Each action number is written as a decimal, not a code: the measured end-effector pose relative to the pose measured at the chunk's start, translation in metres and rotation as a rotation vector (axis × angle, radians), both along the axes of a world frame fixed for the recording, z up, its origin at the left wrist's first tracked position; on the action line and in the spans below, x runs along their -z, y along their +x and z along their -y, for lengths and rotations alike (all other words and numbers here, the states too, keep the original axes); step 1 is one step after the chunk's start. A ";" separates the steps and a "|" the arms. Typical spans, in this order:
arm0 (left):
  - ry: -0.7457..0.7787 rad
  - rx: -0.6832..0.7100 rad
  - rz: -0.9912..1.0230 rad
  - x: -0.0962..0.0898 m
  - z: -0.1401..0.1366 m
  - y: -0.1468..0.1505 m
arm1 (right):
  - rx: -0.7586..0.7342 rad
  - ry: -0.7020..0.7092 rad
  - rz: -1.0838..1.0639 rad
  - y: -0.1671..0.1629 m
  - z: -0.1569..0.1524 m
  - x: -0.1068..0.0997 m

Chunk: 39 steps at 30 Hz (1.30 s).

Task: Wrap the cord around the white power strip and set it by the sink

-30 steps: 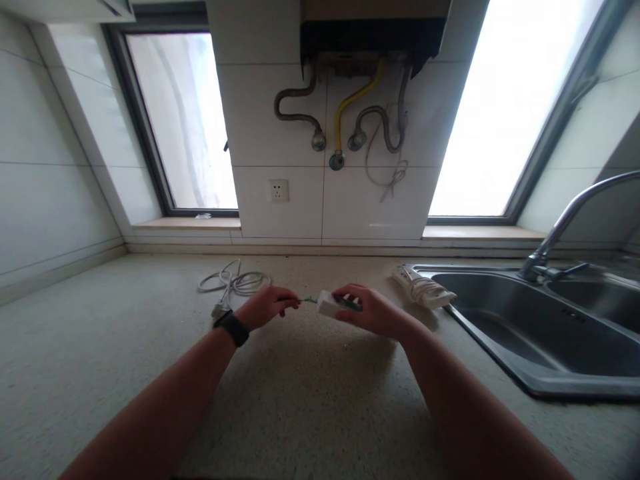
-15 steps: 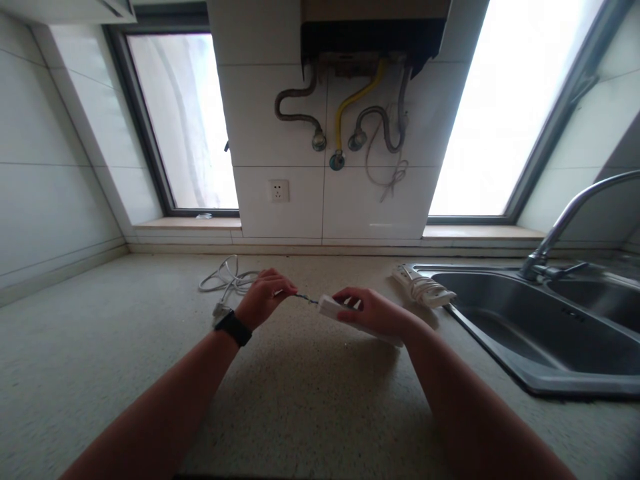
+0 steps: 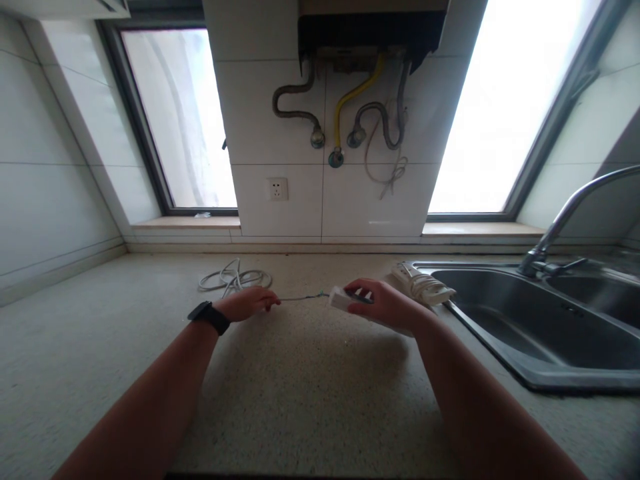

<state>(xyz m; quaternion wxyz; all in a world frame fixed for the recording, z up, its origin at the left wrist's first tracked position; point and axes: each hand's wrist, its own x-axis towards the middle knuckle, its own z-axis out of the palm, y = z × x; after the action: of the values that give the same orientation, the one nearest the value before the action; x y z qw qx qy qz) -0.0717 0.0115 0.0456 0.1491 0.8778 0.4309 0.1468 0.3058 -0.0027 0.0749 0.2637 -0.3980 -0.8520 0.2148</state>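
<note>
My left hand (image 3: 250, 303) is closed on a thin pale cord (image 3: 293, 299), pulled straight toward the right. Thin dark and coloured wires show where the cord meets the end of a long white power strip (image 3: 341, 299). My right hand (image 3: 383, 303) grips that strip from above, fingers wrapped over it, and hides much of its length. Its right end slopes down under my wrist. Behind my left hand, loose loops of grey-white cord (image 3: 235, 275) lie on the counter. A black watch (image 3: 210, 317) is on my left wrist.
A second white power strip (image 3: 425, 287), wrapped in its cord, lies against the rim of the steel sink (image 3: 520, 360) on the right. A faucet (image 3: 550, 243) rises behind the sink. A wall socket (image 3: 277, 189) and hoses (image 3: 337, 120) are on the tiled wall behind the speckled counter (image 3: 310, 413).
My left hand has slid left and slightly down along the cord, showing more of it. My right hand and the power strip have shifted slightly right.
</note>
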 end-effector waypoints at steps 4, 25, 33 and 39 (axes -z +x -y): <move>-0.131 0.040 0.040 -0.002 -0.004 -0.018 | 0.013 -0.041 -0.001 0.003 0.000 0.000; 0.821 -0.371 -0.129 -0.037 0.019 -0.005 | -0.016 -0.053 -0.002 -0.004 0.003 -0.003; 1.083 -0.478 -0.162 -0.049 0.031 -0.009 | 0.041 0.214 -0.112 -0.013 0.008 -0.009; 1.006 -0.438 -0.157 -0.053 0.032 -0.005 | 0.089 0.472 -0.071 -0.014 0.007 -0.010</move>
<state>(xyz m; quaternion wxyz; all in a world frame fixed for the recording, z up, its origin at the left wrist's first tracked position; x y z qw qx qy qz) -0.0769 -0.0200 0.0989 -0.3553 0.7388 0.4901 0.2961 0.2915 -0.0097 0.0851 0.3882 -0.3550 -0.8504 0.0118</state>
